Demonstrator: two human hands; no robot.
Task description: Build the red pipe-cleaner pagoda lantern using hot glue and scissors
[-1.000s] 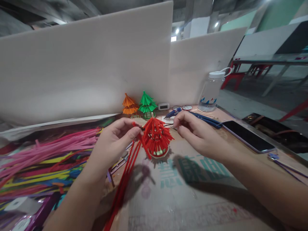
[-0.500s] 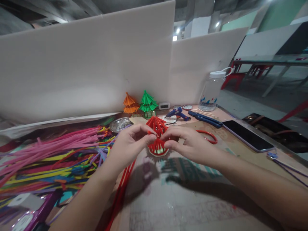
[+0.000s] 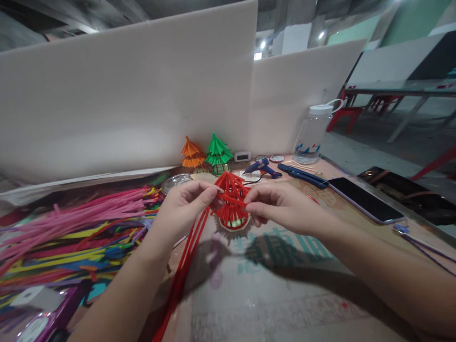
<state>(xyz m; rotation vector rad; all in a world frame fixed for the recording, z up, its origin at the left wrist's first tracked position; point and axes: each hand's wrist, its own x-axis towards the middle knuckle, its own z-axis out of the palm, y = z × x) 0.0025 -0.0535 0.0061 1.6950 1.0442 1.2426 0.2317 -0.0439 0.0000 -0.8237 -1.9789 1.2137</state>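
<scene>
A small red pagoda model (image 3: 233, 209) made of red pipe cleaners stands on the cardboard-covered table (image 3: 270, 294). My left hand (image 3: 185, 209) pinches a short red pipe cleaner piece (image 3: 231, 199) at its left end. My right hand (image 3: 278, 206) pinches the same piece at its right end, so it stretches across the front of the model. A bundle of long red pipe cleaners (image 3: 183, 270) runs from under my left hand toward the near edge.
A heap of coloured pipe cleaners (image 3: 71, 232) lies at left. Orange (image 3: 192, 154) and green (image 3: 218, 152) pagoda models stand by the white partition (image 3: 142, 95). A blue glue gun (image 3: 261, 167), blue pliers (image 3: 302, 175), a water bottle (image 3: 315, 135) and a phone (image 3: 365, 199) lie to the right.
My right hand came from the right to the red model and took the other end of the short red piece; now both hands hold it stretched across the model.
</scene>
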